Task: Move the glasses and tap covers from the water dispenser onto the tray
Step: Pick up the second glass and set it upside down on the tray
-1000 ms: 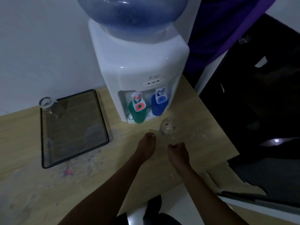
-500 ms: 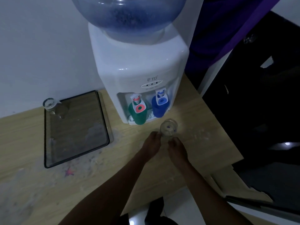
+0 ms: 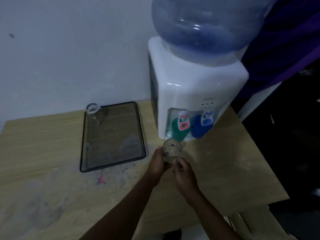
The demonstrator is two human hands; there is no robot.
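A clear glass (image 3: 171, 149) with small purple marks is held just in front of the white water dispenser (image 3: 194, 94). My left hand (image 3: 158, 163) grips its left side and my right hand (image 3: 184, 170) holds its lower right side. A green cover (image 3: 178, 129) sits on the red tap and a blue cover (image 3: 201, 127) on the blue tap. The dark glass tray (image 3: 83, 153) lies to the left on the wooden table. A second clear glass (image 3: 94, 113) stands in the tray's far left corner.
A large blue water bottle (image 3: 207, 23) tops the dispenser. The wooden table (image 3: 43, 170) ends at its right edge beside dark furniture (image 3: 285, 135). A small pink mark (image 3: 101, 180) lies on the table in front of the tray. A white wall is behind.
Both hands moved forward from the table and closed on the glass by the dispenser. The camera view shifted left, so the dispenser now sits further right.
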